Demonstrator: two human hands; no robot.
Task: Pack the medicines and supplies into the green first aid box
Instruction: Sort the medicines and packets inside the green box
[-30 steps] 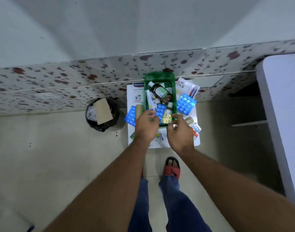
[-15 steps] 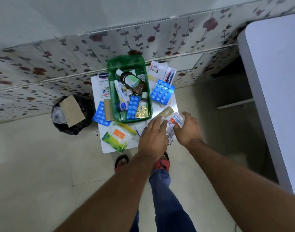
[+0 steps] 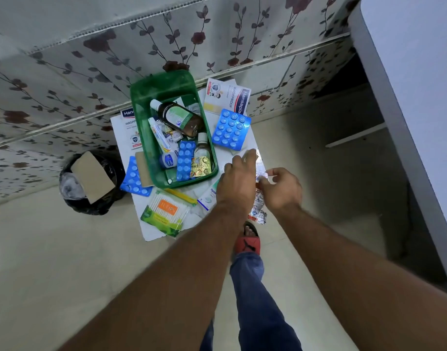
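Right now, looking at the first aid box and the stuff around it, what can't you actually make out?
All in the head view:
- Silver strips: mostly hidden by the left hand and right hand; print unreadable.
- White carton: the left hand covers most of its label.
- Left Hansaplast pack: the green box wall cuts off its name.
- Tube in the box: lettering too small.
- Whether the right fingers pinch a strip: unclear.

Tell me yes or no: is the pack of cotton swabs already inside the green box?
No, the pack of cotton swabs lies on the white board in front of the green box, outside its walls.
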